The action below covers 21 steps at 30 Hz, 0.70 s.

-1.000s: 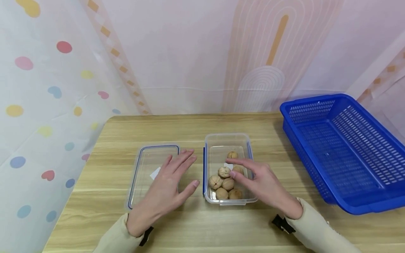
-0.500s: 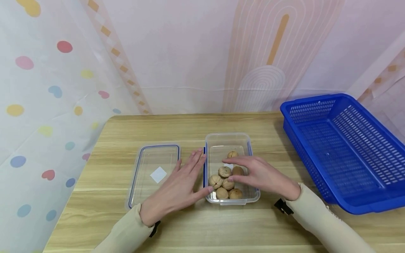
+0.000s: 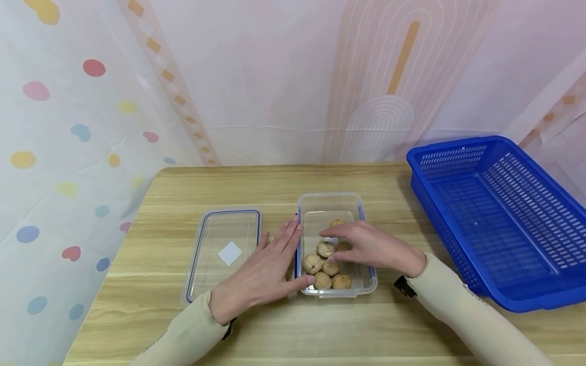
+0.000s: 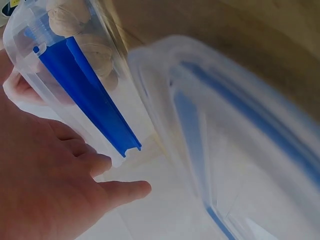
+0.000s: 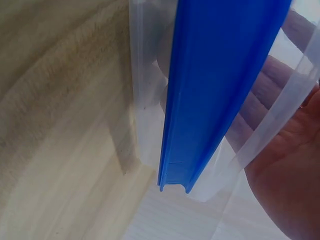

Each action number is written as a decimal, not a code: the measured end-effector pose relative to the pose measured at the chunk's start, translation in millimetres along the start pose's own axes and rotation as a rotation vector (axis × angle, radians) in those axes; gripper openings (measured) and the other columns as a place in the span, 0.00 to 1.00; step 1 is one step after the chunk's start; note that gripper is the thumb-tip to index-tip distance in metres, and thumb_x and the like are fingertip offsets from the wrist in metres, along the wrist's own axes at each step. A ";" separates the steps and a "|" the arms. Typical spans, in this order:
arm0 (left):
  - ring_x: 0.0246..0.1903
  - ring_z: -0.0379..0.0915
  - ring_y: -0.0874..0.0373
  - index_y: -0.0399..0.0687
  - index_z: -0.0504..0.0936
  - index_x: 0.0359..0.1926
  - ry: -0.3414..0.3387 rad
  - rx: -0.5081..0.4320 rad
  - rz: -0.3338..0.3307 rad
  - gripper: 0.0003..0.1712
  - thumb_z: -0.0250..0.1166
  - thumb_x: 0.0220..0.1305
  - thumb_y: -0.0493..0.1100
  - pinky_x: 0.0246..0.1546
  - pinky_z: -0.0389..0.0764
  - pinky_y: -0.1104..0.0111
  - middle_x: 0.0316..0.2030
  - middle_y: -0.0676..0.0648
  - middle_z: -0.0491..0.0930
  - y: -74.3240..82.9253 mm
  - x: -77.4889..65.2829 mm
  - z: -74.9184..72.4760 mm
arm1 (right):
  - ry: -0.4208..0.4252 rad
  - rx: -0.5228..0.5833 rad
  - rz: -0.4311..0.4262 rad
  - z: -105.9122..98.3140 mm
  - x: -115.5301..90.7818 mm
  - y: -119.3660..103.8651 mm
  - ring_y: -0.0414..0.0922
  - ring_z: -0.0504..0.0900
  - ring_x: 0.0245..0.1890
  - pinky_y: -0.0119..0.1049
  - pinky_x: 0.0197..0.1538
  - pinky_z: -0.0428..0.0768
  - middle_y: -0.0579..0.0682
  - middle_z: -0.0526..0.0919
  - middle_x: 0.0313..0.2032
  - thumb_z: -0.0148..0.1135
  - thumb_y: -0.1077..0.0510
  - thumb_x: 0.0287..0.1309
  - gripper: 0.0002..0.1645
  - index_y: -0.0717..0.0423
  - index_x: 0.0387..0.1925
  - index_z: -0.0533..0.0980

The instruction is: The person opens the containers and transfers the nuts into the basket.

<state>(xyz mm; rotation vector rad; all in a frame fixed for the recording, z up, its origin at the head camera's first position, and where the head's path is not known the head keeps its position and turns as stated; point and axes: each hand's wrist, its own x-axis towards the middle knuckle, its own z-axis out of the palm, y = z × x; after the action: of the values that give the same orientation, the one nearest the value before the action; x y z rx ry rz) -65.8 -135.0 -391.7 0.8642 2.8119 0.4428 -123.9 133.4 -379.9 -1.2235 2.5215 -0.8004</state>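
A clear plastic box (image 3: 329, 193) with blue side latches stands on the table, several walnuts (image 3: 313, 264) inside it toward the near end. Along its left wall lies my left hand (image 3: 265, 272), fingers straight, the thumb over the near left corner. My right hand (image 3: 377, 248) reaches in over the right wall; its thumb and forefinger are spread on either side of a pale walnut (image 3: 325, 249), with no firm grip visible. The right hand partly covers a darker walnut (image 3: 343, 246). Blue latches (image 4: 90, 95) hang down in both wrist views.
The box's lid (image 3: 208, 264), clear with a blue seal and a white label (image 3: 230, 253), lies left of the box. At the right stands a large blue plastic basket (image 3: 492, 294). A patterned cloth (image 3: 274, 91) hangs behind the wooden table (image 3: 316, 330).
My left hand has moved right, from over the lid to the box's left wall. The right hand has shifted slightly left over the walnuts, which stay where they were.
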 end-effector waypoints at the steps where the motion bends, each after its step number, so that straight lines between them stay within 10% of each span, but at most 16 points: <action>1: 0.81 0.32 0.50 0.40 0.42 0.82 -0.002 0.002 0.000 0.61 0.51 0.69 0.78 0.75 0.47 0.37 0.83 0.45 0.32 0.1 0.0 -0.1 | -0.011 -0.003 0.005 -0.1 1.5 0.0 0.50 0.83 0.58 0.47 0.60 0.82 0.55 0.84 0.60 0.71 0.51 0.66 0.31 0.62 0.65 0.78; 16: 0.81 0.34 0.50 0.39 0.43 0.82 0.003 -0.005 0.004 0.61 0.52 0.69 0.77 0.74 0.52 0.39 0.83 0.44 0.33 1.1 -1.3 0.1 | -0.043 -0.150 0.039 3.4 15.3 -1.9 0.48 0.87 0.51 0.45 0.54 0.85 0.55 0.88 0.51 0.72 0.51 0.65 0.24 0.62 0.56 0.84; 21: 0.81 0.33 0.52 0.40 0.43 0.83 -0.001 -0.009 -0.001 0.61 0.52 0.69 0.77 0.75 0.52 0.40 0.83 0.46 0.33 1.0 -1.5 0.4 | -0.053 -0.230 0.025 6.5 17.8 -1.6 0.36 0.82 0.32 0.36 0.39 0.84 0.44 0.88 0.37 0.73 0.49 0.64 0.21 0.58 0.51 0.86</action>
<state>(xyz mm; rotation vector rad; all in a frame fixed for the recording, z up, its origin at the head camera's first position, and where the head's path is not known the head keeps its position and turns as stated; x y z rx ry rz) -63.9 -134.9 -391.6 0.8604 2.8078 0.4544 -131.3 116.3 -383.9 -1.2592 2.6360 -0.4757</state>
